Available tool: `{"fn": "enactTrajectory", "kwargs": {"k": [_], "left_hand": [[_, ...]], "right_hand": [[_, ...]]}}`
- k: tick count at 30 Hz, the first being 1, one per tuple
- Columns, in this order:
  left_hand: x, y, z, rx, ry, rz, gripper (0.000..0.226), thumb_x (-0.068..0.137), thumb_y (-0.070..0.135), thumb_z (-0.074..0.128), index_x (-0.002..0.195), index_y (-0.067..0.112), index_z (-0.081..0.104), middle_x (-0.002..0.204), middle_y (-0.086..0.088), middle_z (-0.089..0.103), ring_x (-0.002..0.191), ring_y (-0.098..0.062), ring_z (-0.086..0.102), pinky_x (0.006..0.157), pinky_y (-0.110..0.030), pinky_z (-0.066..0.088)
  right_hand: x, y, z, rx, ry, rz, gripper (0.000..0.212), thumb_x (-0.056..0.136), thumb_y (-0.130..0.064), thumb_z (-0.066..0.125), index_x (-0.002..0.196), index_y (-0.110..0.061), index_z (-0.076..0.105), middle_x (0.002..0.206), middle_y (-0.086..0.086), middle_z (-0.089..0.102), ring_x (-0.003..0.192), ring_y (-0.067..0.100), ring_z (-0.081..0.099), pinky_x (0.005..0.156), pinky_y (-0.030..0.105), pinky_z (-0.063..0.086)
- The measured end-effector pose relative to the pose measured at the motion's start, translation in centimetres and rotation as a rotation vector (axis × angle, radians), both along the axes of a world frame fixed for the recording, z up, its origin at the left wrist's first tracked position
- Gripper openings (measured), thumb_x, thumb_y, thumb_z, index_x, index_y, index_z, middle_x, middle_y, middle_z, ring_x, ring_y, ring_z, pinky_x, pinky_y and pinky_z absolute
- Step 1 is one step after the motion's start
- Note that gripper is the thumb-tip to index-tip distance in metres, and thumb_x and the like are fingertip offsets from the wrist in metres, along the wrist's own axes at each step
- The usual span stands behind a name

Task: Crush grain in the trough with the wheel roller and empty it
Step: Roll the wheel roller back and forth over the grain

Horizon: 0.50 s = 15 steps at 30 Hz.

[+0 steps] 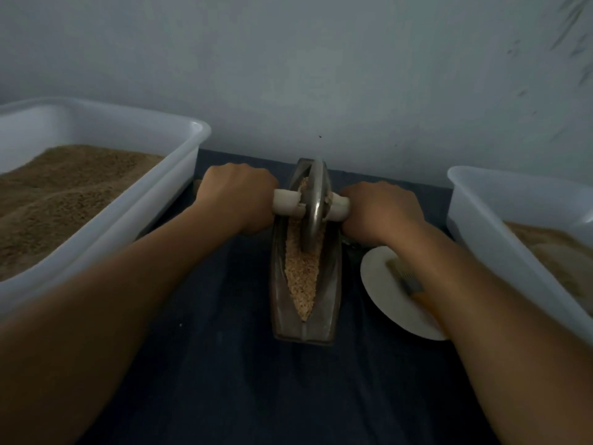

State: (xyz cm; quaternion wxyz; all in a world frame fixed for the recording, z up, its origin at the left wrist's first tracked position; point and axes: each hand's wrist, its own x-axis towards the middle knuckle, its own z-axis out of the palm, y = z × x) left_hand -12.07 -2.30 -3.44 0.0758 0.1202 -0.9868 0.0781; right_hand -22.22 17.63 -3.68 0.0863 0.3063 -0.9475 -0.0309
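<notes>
Metal wheel roller point(316, 203) in trough point(330, 284), both hands point(239, 195) point(382, 208) fisted on handles.

White plate point(382, 284), brush point(405, 277), dark cloth point(224, 364)

The right forearm point(449, 268) hides part of the brush point(406, 277) and plate point(382, 284).

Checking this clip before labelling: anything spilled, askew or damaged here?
Nothing stands out. Grain lies inside the trough, with none seen on the dark cloth. The wheel roller sits upright in the groove, left hand and right hand gripping its handles. A brush rests on the white plate.
</notes>
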Motion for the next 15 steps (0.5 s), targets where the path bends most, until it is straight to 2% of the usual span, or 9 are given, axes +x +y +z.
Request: {"fn": "enactTrajectory", "kwargs": {"k": [4, 8, 11, 15], "left_hand": [[1.3, 0.3, 0.0, 0.007, -0.018, -0.023, 0.028, 0.081, 0.046, 0.068, 0.104, 0.033, 0.063, 0.094, 0.002, 0.066, 0.085, -0.023, 0.064, 0.071, -0.037, 0.05], [2.9, 0.5, 0.0, 0.019, -0.05, -0.036, 0.026, 0.08, 0.048, 0.068, 0.1, 0.034, 0.061, 0.088, 0.005, 0.063, 0.079, -0.02, 0.062, 0.071, -0.037, 0.051], [3.8, 0.8, 0.0, 0.014, -0.056, -0.045, 0.024, 0.08, 0.051, 0.067, 0.097, 0.035, 0.061, 0.086, 0.006, 0.063, 0.078, -0.019, 0.062, 0.073, -0.038, 0.053], [4.9, 0.9, 0.0, 0.039, -0.066, -0.062, 0.026, 0.08, 0.053, 0.068, 0.098, 0.036, 0.062, 0.089, 0.008, 0.065, 0.08, -0.018, 0.064, 0.076, -0.04, 0.056]], "right_hand": [[1.8, 0.8, -0.9, -0.07, 0.128, 0.003, 0.016, 0.078, -0.042, 0.063, 0.093, -0.035, 0.061, 0.081, -0.008, 0.062, 0.062, 0.017, 0.043, 0.049, 0.026, 0.022], [4.0, 1.8, -1.7, -0.131, 0.24, 0.012, 0.016, 0.081, -0.04, 0.065, 0.095, -0.034, 0.06, 0.064, -0.011, 0.041, 0.057, 0.015, 0.038, 0.049, 0.026, 0.016], [5.5, 2.4, -1.8, -0.155, 0.275, 0.027, 0.014, 0.083, -0.042, 0.066, 0.091, -0.033, 0.058, 0.06, -0.012, 0.035, 0.05, 0.008, 0.028, 0.048, 0.026, 0.014], [7.1, 3.1, -1.7, -0.152, 0.307, 0.051, 0.015, 0.084, -0.038, 0.067, 0.092, -0.029, 0.058, 0.064, -0.011, 0.042, 0.055, 0.016, 0.038, 0.049, 0.027, 0.011]]}}
